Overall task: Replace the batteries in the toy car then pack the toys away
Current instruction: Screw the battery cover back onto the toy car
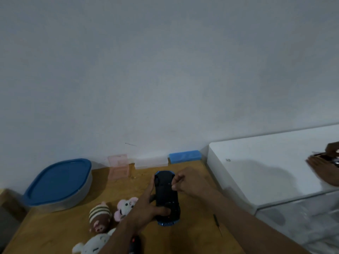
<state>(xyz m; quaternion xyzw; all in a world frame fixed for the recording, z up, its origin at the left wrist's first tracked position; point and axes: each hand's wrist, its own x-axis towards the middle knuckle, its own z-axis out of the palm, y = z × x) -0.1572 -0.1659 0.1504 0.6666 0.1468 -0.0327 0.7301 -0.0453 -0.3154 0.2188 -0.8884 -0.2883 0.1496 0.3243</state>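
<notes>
A: Which step is going on here?
B: By my reading, the battery cover is being opened. The toy car is lying belly-up toward the back right corner of the table, and a screwdriver is lying just beside it, nearer the right edge.
A: And the hands?
B: The left hand is gripping the car, forefinger stretching along its left flank and thumb pressing the underside. The right hand is curling in, fingertips pinching at the car's right side; whether a screw is sitting between them, I cannot tell.
A: Next?
B: Probably lifting the cover off while steadying the car
</notes>
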